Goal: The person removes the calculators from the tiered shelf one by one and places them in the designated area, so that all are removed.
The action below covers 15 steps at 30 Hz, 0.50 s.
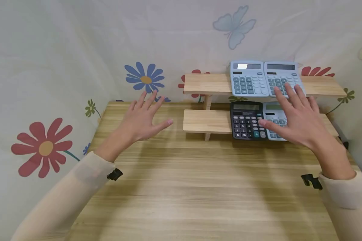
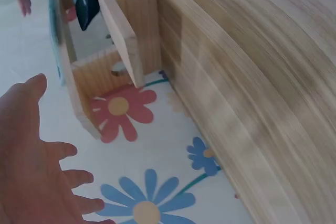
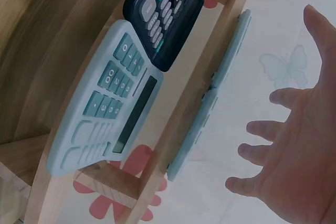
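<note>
My left hand [image 1: 143, 117] hovers over the left back of the table with fingers spread, holding nothing. To the right, my right hand [image 1: 301, 120] is also spread, overlapping the calculators in the head view and holding nothing. In the right wrist view its fingers are apart from them. Two light blue calculators, a left one [image 1: 248, 78] and a right one [image 1: 280, 72], sit side by side on the upper shelf. Below them a black calculator [image 1: 244, 117] and another light blue calculator [image 3: 105, 98] lean on the lower shelf, the latter partly hidden by my right hand in the head view.
A two-tier wooden rack with an upper shelf [image 1: 208, 83] and a lower shelf [image 1: 206, 121] stands at the back right of the wooden table [image 1: 193, 187]. Behind it hangs a white cloth [image 1: 175, 30] printed with flowers and a butterfly. Black clips are on both sleeves.
</note>
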Each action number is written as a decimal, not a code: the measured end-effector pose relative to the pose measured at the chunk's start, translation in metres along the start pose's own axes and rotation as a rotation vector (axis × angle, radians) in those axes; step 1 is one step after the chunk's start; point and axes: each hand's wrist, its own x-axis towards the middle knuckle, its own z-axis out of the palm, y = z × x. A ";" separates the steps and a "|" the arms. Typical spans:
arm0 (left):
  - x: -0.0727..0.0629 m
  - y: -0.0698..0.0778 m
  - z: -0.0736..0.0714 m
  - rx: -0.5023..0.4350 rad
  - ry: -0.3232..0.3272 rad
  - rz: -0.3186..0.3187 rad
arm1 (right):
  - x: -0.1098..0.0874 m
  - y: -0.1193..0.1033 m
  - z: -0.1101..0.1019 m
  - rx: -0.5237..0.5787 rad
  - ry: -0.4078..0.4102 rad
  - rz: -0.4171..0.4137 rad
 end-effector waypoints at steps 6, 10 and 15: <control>-0.013 0.034 -0.007 0.003 0.038 0.060 | -0.025 0.009 -0.003 0.068 0.088 -0.005; -0.027 0.066 -0.009 -0.074 0.078 0.128 | -0.046 0.034 -0.001 0.186 0.176 0.043; -0.024 0.103 0.002 -0.263 0.148 0.208 | -0.059 0.080 0.006 0.334 0.231 0.173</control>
